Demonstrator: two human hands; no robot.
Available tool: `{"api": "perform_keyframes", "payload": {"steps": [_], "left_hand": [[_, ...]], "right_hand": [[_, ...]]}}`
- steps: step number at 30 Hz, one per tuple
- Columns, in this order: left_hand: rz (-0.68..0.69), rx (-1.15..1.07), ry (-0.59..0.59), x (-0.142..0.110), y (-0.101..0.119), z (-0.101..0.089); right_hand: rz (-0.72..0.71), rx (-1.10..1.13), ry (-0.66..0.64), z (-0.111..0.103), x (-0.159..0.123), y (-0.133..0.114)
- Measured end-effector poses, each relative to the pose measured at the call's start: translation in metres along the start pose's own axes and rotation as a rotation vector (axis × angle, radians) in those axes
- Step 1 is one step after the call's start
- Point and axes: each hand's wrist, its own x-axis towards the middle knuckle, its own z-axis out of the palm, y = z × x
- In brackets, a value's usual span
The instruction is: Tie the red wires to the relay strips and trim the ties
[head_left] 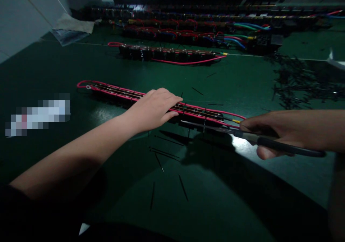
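Note:
A long black strip assembly with red wires [118, 92] lies slantwise across the green table, small ties crossing it at intervals. My left hand [156, 107] is closed over its middle, thumb on the near side and fingers over the top. In my right hand [258, 127] is a pair of scissors [291, 147] with dark handles. Its blades point left along the strip's near side, by a thin tie end hanging below the wires. Yellow sleeving [236, 121] shows at the strip's right end, beside my right fingers. Several loose black tie ends [165, 152] are scattered in front.
Another red-wired strip [172, 51] lies farther back, with rows of wired assemblies [175, 33] behind it. A pile of black tie offcuts [296, 80] spreads at the right. A cloth-like bundle [72, 26] sits back left. A blurred-out pale item [40, 116] lies at the left.

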Motion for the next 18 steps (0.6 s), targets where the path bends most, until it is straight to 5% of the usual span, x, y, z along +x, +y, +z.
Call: {"api": "perform_keyframes", "payload": {"steps": [5,12,18], "left_hand": [[-0.001,0.032,0.012,0.0,0.001,0.002],[-0.019,0.06,0.006,0.001,-0.005,0.002],[-0.05,0.071,-0.035,-0.002,-0.019,-0.005]], "right_hand": [[-0.117,0.027,-0.074,-0.008,-0.014,-0.015],[0.035,0.127,-0.104,-0.01,-0.015,-0.022],[0.066,0.183,-0.15,-0.011,-0.019,0.013]]}}
